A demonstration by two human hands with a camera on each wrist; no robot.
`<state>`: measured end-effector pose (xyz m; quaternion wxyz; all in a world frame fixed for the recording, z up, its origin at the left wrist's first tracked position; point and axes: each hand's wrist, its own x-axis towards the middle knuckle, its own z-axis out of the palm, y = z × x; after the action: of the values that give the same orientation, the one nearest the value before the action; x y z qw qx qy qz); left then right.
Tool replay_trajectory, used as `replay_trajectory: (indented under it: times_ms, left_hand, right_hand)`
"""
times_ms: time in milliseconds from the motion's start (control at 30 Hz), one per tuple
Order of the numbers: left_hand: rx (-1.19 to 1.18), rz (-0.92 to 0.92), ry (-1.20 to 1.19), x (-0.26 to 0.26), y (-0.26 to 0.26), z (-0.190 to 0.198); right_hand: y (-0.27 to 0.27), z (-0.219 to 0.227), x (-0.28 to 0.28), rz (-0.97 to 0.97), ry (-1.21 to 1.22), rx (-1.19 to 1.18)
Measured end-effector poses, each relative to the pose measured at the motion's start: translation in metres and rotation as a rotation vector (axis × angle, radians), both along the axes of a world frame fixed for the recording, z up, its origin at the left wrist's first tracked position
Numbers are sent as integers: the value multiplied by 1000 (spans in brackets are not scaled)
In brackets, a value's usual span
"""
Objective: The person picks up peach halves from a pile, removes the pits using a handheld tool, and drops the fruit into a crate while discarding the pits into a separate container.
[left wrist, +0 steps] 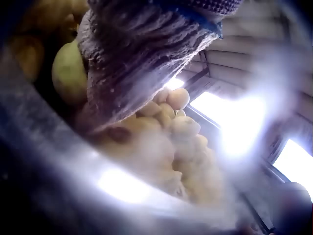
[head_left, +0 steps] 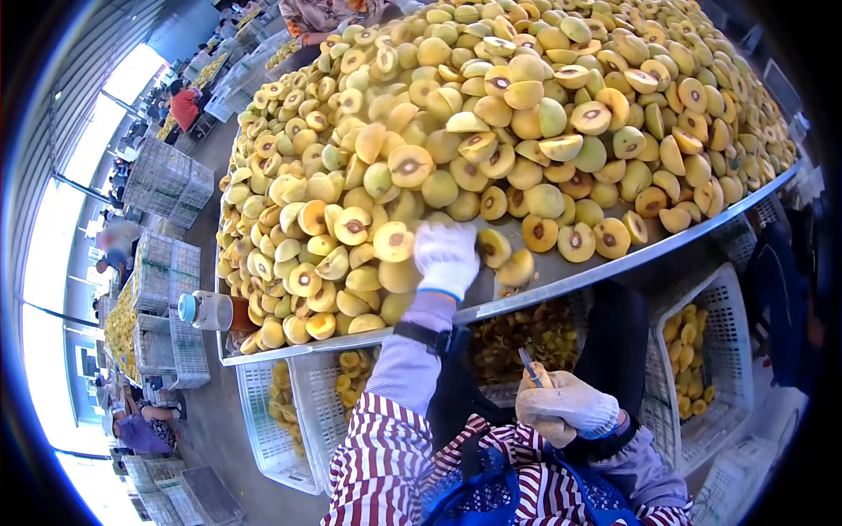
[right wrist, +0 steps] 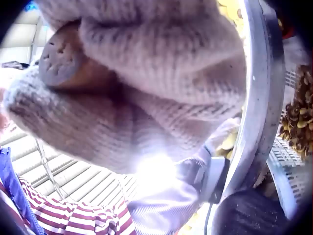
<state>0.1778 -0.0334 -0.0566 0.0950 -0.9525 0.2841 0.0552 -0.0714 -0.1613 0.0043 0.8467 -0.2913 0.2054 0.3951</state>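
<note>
My left hand point(head_left: 447, 256), in a white knit glove, reaches down among halved yellow peaches point(head_left: 410, 165) at the near edge of a metal table point(head_left: 561, 279). Its fingertips are hidden, and I cannot tell whether they hold a fruit. Two peach halves lie just to its right. In the left wrist view the glove point(left wrist: 137, 63) is close beside a greenish fruit point(left wrist: 71, 73). Over my lap, my gloved right hand point(head_left: 570, 408) grips a small tool point(head_left: 538, 375) with a thin metal tip. The right wrist view shows its round wooden handle end point(right wrist: 61, 58) between gloved fingers.
Peach halves are heaped high across the table. Below its raised rim stand white plastic crates point(head_left: 307, 412) with yellow halves, and one of brown pits point(head_left: 526, 342). Another crate point(head_left: 732, 351) is at right. A blue-lidded bottle point(head_left: 206, 311) stands at the left corner. People work behind.
</note>
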Motion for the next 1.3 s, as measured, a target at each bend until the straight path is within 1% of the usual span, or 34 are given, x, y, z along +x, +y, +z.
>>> replay_trajectory:
  times_ms: [33,67,100,133,167,200,233,300,367,433,567,667,767,867,967,1067,1167,1200,1233,1267,1300]
  left_hand:
    - [19,-43,19,-8,-2,-5]
    - [-80,29,124,-13,-1,-7]
    - [-174,101,230,-21,2,12]
    - [-515,208,393,-28,14,18]
    - [-949,289,770,-23,25,11]
    - [-1150,347,887,-29,38,7]
    - [-1352,406,997,-36,45,19]
    - [-1982,111,1443,-37,52,-12]
    - [-2028,92,1455,-59,49,15]
    - [-2069,45,1516,-71,46,29]
    - [-2067,-108,1605,-80,36,35]
    - [-2112,-119,1705,-82,30,38]
    - [-2140,-151,1759,-87,22,46]
    - [-2148,-244,1787,-92,12,50]
    - [-2150,-230,1858,-97,6,54]
    - [-2161,-132,1846,-102,2,59]
    - [-2131,-109,1766,-97,-3,59]
    - [-2035,-40,1534,-86,-1,51]
    - [-1926,20,1313,-75,-1,52]
    - [-1547,299,816,-74,-1,56]
    - [-1213,285,353,-64,-4,39]
  right_hand:
    - [-4,5,2,14,-18,-68]
    - [-8,13,5,26,-36,-134]
    - [-10,17,5,37,-52,-196]
    - [-12,13,3,40,-48,-225]
    - [-12,12,1,40,-41,-232]
    - [-12,10,2,45,-42,-238]
    - [-11,9,4,51,-46,-242]
    - [-5,7,3,57,-72,-221]
    - [-1,8,3,69,-91,-215]
    - [-2,11,4,68,-96,-237]
    - [-1,3,-3,-4,-146,-318]
    - [-5,10,-5,-3,-133,-251]
    - [-9,10,-7,-10,-150,-270]
    - [-12,3,-9,-19,-130,-257]
    - [-15,7,-7,-20,-113,-230]
    - [-17,8,-7,-19,-116,-244]
    - [-19,3,-10,-65,-170,-216]
    - [-19,-1,-10,-67,-193,-231]
    - [-19,-6,-9,-71,-211,-247]
    - [-19,-8,-11,-75,-228,-265]
    - [-19,-5,-11,-79,-205,-287]
